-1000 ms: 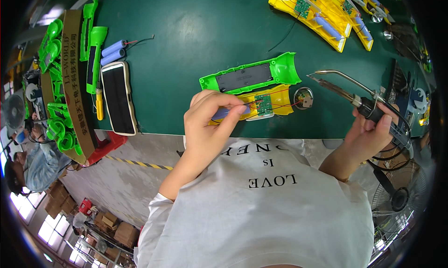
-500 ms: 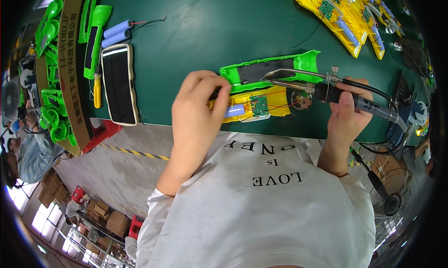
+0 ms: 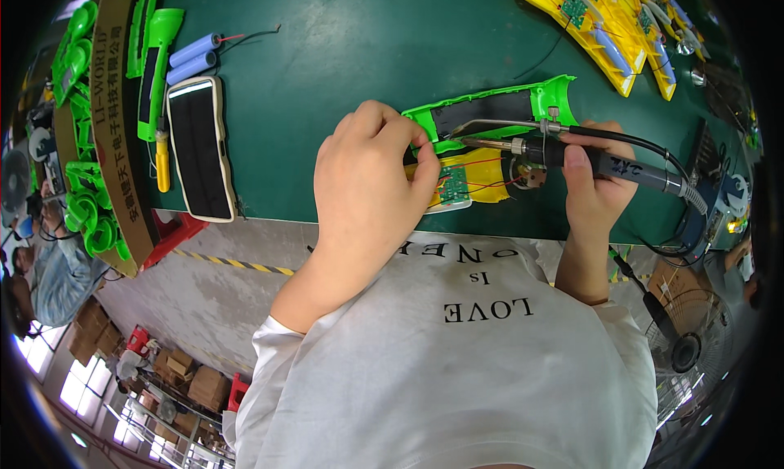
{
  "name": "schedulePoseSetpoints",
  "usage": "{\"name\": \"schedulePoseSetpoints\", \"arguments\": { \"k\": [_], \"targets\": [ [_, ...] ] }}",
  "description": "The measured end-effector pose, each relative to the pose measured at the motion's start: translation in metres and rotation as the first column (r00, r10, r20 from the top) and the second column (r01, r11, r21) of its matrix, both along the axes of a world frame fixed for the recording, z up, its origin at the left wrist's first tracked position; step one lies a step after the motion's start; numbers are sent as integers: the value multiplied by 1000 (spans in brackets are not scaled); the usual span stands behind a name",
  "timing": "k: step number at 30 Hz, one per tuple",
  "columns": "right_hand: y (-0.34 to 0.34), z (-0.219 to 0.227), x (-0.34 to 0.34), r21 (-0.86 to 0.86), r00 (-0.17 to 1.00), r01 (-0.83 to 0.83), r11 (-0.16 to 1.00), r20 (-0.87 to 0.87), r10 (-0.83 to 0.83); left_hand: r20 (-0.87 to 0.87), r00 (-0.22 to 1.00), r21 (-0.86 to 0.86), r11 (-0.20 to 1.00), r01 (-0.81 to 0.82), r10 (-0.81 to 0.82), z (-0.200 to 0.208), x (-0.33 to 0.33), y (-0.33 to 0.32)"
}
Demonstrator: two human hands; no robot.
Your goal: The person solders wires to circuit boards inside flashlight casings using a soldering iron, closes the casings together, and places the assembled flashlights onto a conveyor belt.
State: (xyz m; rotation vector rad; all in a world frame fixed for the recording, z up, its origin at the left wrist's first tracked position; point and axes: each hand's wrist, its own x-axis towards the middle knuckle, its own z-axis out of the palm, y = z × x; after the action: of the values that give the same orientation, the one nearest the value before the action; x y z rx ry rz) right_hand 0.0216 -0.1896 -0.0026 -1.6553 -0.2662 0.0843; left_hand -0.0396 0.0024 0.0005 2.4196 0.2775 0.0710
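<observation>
My left hand (image 3: pixel 371 171) is closed in a pinch at the left end of a green plastic flashlight half-shell (image 3: pixel 551 99). What its fingertips hold is hidden. In my right hand (image 3: pixel 600 175) is a soldering iron (image 3: pixel 563 154) with a thin metal feed tube clamped along it. Its tip lies by the green shell's near edge, close to my left fingers. Nearer to me sits a yellow half-shell (image 3: pixel 492 165) with a green circuit board (image 3: pixel 453 185) and red and dark wires. My left hand covers the yellow shell's left part. A small round part (image 3: pixel 532 177) lies at its right end.
At left are a phone (image 3: pixel 199 150), two blue battery cells (image 3: pixel 193 65), a yellow-handled screwdriver (image 3: pixel 162 165), green shells (image 3: pixel 155 77) and a cardboard box edge (image 3: pixel 122 134). Wired yellow shells (image 3: pixel 621 48) lie far right. A soldering station (image 3: pixel 704 199) and fan (image 3: pixel 688 352) stand right.
My left hand has moved right, over the yellow shell's battery. The green shell has shifted right and its right end has swung away from me. The iron has moved slightly left.
</observation>
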Motion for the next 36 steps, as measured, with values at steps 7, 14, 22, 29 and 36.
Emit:
{"name": "schedulePoseSetpoints", "arguments": {
  "k": [7, 14, 22, 29, 36],
  "targets": [
    [0, -1, 2, -56, 999, -36, 998, 32, 38, -6, 999, -36, 998, -47, 47, -5, -1, -4],
    [1, -1, 2, -39, 1000, 11, 999, 1, -11, -14, 999, -48, 998, -47, 46, -5, 2, -3],
    [3, -3, 3, -44, 1000, 2, 999, 15, -1, 13, 999, 23, 999, -36, 35, -5, 6, -3],
    [4, -1, 3, -38, 1000, 20, 999, 1, -20, 13, 1000, 29, 999, -28, 28, -5, 6, -3],
    [3, -2, 4, -53, 998, 4, 999, 60, -1, -4, 999, 35, 999, -33, 33, -3, 7, -3]
  ]
}}
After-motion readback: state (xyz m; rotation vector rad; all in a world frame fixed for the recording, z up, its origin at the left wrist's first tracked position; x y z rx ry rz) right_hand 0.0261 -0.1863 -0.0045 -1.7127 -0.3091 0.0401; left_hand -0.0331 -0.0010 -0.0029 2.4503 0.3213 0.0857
